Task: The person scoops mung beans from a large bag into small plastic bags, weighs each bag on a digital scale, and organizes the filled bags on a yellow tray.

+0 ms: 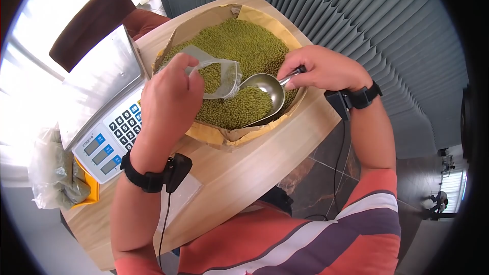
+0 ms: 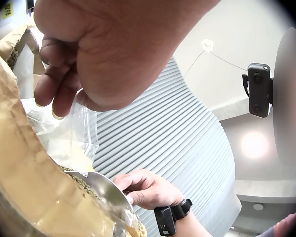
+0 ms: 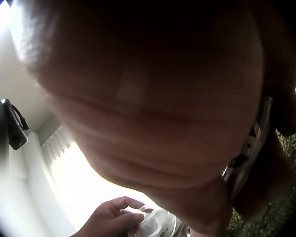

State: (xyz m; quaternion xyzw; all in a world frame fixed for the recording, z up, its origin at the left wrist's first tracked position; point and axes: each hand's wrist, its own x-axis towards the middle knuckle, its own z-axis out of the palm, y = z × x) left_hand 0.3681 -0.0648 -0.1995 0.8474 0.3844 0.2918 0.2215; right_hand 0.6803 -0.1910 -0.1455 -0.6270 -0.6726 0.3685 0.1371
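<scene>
In the head view, the left hand [image 1: 170,97], left of centre, shows its back, fingers curled in a pinching grip; the left forearm [image 1: 133,209] rises from the lower left. The right hand [image 1: 326,67], right of centre, points leftward, fingers and thumb closed in a grip, the right forearm [image 1: 374,140] below it.

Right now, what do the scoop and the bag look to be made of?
The scoop looks like smooth, polished metal, perhaps stainless steel: its bowl is silvery with bright reflections. The bag in the left hand seems thin clear plastic, since the green beans show through it and it creases.
</scene>
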